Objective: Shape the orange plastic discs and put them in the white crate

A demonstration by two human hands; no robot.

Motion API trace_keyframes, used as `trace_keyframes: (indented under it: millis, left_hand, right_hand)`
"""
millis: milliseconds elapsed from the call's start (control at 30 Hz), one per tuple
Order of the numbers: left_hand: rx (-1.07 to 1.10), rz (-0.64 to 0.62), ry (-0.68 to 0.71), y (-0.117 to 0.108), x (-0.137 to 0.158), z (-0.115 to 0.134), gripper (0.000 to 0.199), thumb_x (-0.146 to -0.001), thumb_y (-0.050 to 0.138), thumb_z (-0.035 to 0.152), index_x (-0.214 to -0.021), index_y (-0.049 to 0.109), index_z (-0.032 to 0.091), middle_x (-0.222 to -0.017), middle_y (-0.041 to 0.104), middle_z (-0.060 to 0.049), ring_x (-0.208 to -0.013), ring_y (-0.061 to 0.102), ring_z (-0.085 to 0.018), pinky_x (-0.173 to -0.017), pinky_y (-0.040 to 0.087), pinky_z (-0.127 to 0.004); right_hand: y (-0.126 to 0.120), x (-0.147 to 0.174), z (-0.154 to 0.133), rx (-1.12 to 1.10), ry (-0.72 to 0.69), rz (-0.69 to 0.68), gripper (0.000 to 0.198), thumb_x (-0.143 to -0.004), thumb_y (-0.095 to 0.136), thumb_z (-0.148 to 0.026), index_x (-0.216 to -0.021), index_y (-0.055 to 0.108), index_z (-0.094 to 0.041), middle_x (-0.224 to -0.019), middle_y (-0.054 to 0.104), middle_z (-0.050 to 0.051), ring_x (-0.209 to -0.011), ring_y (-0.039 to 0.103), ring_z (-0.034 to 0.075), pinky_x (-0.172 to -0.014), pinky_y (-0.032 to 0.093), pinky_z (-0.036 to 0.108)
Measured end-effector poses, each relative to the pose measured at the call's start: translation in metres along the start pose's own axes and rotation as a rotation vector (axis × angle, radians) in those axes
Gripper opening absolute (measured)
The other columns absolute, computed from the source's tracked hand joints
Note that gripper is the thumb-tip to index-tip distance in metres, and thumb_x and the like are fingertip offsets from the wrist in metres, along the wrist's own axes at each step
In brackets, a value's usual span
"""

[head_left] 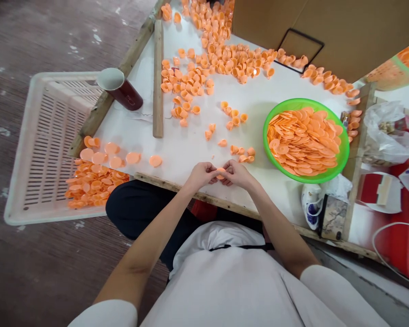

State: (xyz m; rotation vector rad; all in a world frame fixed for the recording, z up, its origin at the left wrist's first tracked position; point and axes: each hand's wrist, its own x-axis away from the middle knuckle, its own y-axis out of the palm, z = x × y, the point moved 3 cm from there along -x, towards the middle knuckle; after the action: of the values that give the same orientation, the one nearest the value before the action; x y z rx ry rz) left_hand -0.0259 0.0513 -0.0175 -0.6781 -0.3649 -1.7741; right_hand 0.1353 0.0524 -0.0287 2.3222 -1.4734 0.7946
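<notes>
Our two bare hands meet just above the near edge of the white tabletop [194,141], close to the middle of that edge, which is trimmed with a rough wooden strip [167,183]. Between them we have a small, glossy orange plastic piece [221,173]: the thumb and forefinger of our left hand [203,174] close in on it from the left, and those of our right hand [236,173] from the right. The fingers of both hands are narrow, pinched on the piece, so that only its middle shows between the fingertips; we cannot tell its full shape, nor which part each hand grips. Just beyond our right hand, toward the far edge, we see a loose cluster of small orange plastic cups [243,158]. Toward the right edge stands a round bright-green plastic bowl [303,178], heaped with flat, oval orange plastic discs [303,141]. To the left of our hands, a line of orange disc-topped pieces [133,158] runs along the near edge to the near left corner. Beyond it, a bare wooden batten [158,81] lies on the surface, pointing to the far edge, with a tilted-looking dark red mug [129,93] between it and the left edge. A large heap of orange plastic cups [221,56] spreads from the far edge, beside a brown cardboard box [327,20]. Below the left edge, a pale slotted plastic crate [22,150] holds more orange pieces [95,184].
</notes>
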Motion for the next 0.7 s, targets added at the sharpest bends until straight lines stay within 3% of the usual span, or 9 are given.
trace_keyframes:
  millis: [167, 333, 500, 600, 700]
  left_hand:
    - [0.016, 0.033, -0.054, 0.002, -0.003, 0.0, 0.018, -0.076, 0.071, 0.024, -0.072, 0.058, 0.012, -0.06, 0.066, -0.006, -0.056, 0.066, -0.015, -0.054, 0.056, -0.025]
    - [-0.031, 0.047, -0.026, 0.004, -0.004, 0.001, 0.023, -0.073, 0.074, 0.028, -0.07, 0.057, 0.013, -0.059, 0.066, -0.005, -0.056, 0.067, -0.018, -0.052, 0.056, -0.027]
    - [-0.065, 0.081, -0.015, 0.006, -0.002, -0.003, 0.018, -0.076, 0.07, 0.026, -0.071, 0.058, 0.013, -0.059, 0.066, -0.005, -0.056, 0.067, -0.017, -0.053, 0.056, -0.027]
    - [-0.106, 0.106, 0.004, 0.006, -0.002, -0.005, 0.016, -0.076, 0.069, 0.026, -0.072, 0.06, 0.013, -0.06, 0.066, -0.005, -0.055, 0.066, -0.017, -0.052, 0.055, -0.026]
    - [-0.142, 0.101, 0.013, 0.007, -0.005, -0.008, 0.016, -0.075, 0.071, 0.026, -0.073, 0.061, 0.013, -0.061, 0.066, -0.005, -0.055, 0.065, -0.016, -0.051, 0.054, -0.025]
  right_hand:
    - [-0.002, -0.005, -0.005, 0.006, 0.063, -0.048, 0.035, -0.077, 0.075, -0.038, -0.086, 0.045, -0.021, -0.068, 0.07, 0.003, -0.057, 0.069, 0.017, -0.05, 0.057, 0.027]
    - [-0.002, -0.006, -0.012, 0.031, 0.133, -0.059, 0.034, -0.076, 0.076, -0.033, -0.083, 0.045, -0.021, -0.065, 0.069, 0.003, -0.058, 0.068, 0.018, -0.05, 0.056, 0.027]
    - [0.0, 0.005, -0.005, 0.076, -0.045, 0.005, 0.029, -0.081, 0.066, -0.04, -0.088, 0.046, -0.022, -0.066, 0.068, 0.001, -0.059, 0.066, 0.016, -0.053, 0.052, 0.026]
    - [0.003, 0.011, 0.0, 0.291, -0.169, 0.09, 0.032, -0.077, 0.068, -0.042, -0.093, 0.048, -0.023, -0.07, 0.067, -0.002, -0.064, 0.064, 0.016, -0.057, 0.047, 0.024]
    - [0.008, 0.011, -0.002, 0.549, -0.165, 0.234, 0.033, -0.073, 0.068, -0.042, -0.093, 0.05, -0.023, -0.077, 0.067, 0.0, -0.07, 0.063, 0.018, -0.059, 0.041, 0.026]
